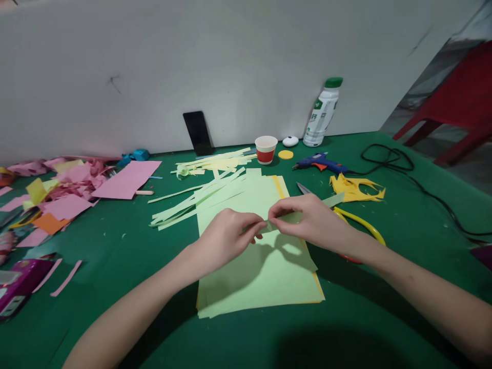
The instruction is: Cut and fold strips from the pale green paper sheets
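Through my head feed I see a green tabletop (126, 297) meeting a pale grey wall (230, 61), with a red chair (457, 92) standing far right. Over the stack of pale green sheets (249, 287), the left hand (228, 237) and right hand (309, 214) both pinch a green strip (334, 200) between their fingertips (its free end pokes out right, past the right hand).

The light is rather dim and seems to come from above. The left hand (228, 238) and right hand (313, 220) cast soft shadows on the green paper (261, 282). At the edge, the red chair (457, 100) looks stretched and blurred.
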Tool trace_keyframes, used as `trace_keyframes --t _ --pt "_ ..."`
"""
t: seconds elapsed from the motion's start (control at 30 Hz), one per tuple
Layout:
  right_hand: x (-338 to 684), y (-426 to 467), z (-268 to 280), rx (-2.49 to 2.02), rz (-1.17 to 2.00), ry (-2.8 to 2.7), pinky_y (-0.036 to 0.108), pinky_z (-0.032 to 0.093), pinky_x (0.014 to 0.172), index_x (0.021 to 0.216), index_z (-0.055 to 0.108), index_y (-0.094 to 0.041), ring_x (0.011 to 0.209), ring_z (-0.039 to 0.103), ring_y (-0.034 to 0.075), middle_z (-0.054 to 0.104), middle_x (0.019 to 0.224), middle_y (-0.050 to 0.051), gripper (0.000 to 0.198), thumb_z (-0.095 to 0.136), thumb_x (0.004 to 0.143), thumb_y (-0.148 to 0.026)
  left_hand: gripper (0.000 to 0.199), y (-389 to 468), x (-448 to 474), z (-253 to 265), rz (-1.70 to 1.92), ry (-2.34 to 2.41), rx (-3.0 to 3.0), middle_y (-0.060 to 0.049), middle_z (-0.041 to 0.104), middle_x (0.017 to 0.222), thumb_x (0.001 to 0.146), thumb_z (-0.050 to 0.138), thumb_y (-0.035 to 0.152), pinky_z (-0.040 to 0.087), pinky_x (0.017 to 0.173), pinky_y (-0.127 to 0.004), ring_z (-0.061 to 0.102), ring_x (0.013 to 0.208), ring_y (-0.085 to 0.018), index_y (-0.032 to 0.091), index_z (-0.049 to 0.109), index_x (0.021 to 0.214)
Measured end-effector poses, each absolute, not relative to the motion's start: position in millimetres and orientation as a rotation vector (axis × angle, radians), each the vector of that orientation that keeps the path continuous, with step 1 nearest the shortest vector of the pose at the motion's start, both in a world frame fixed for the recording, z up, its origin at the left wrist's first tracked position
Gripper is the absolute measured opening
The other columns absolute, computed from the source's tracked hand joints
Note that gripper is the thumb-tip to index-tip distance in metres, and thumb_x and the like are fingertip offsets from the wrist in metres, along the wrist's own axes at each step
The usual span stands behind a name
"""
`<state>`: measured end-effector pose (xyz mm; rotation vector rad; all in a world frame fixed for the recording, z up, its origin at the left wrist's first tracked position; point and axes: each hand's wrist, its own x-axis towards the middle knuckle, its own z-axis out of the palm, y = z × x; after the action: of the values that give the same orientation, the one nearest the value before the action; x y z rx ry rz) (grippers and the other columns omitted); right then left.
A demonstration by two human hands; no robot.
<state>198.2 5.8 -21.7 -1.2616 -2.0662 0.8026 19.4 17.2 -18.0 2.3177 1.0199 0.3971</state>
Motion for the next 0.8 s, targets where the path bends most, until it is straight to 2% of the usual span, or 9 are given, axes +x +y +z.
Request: trace_keyframes --t 0.3,0.47,0.63,0.8 --pt "210.6 -0.4 -15.4 -1.472 0.803 -2.005 0.028 0.048 0.064 0.063 0.059 -0.019 0.064 0.06 0.015 0.066 0.069 0.001 0.012 0.052 0.071 -0.023 0.028 18.4 2.0 8.4 0.254 1.047 2.341 0.001 0.067 0.07 0.086 0.042 0.029 0.037 0.054 -0.018 0.056 0.058 -0.008 0.017 0.066 0.077" --pt "213.9 -1.1 -16.7 -1.518 0.86 -2.005 0.024 0.046 0.055 0.064 0.06 -0.018 0.061 0.059 0.014 0.064 0.066 0.001 0.012 0.051 0.071 -0.023 0.029 21.5 -4.3 16.5 0.213 1.035 2.32 0.001 0.069 0.074 0.086 0.042 0.032 0.041 0.06 -0.017 0.06 0.065 -0.01 0.017 0.066 0.078" --pt "218.5 -1.1 -13.2 -1.542 0.889 -1.973 0.023 0.045 0.058 0.065 0.06 -0.018 0.063 0.058 0.014 0.064 0.066 0.001 0.012 0.05 0.07 -0.021 0.029 33.2 -24.4 25.2 0.133 1.143 2.292 0.001 0.07 0.079 0.084 0.044 0.036 0.045 0.062 -0.019 0.062 0.069 -0.012 0.02 0.067 0.079" --pt "209.8 -7.3 -15.2 -1.543 0.914 -2.017 0.023 0.046 0.059 0.064 0.059 -0.018 0.063 0.058 0.013 0.065 0.068 0.001 0.01 0.051 0.069 -0.017 0.032 32.4 -24.4 14.5 0.034 1.275 2.443 -0.002 0.065 0.104 0.081 0.045 0.043 0.045 0.073 -0.026 0.059 0.089 -0.019 0.024 0.063 0.099"
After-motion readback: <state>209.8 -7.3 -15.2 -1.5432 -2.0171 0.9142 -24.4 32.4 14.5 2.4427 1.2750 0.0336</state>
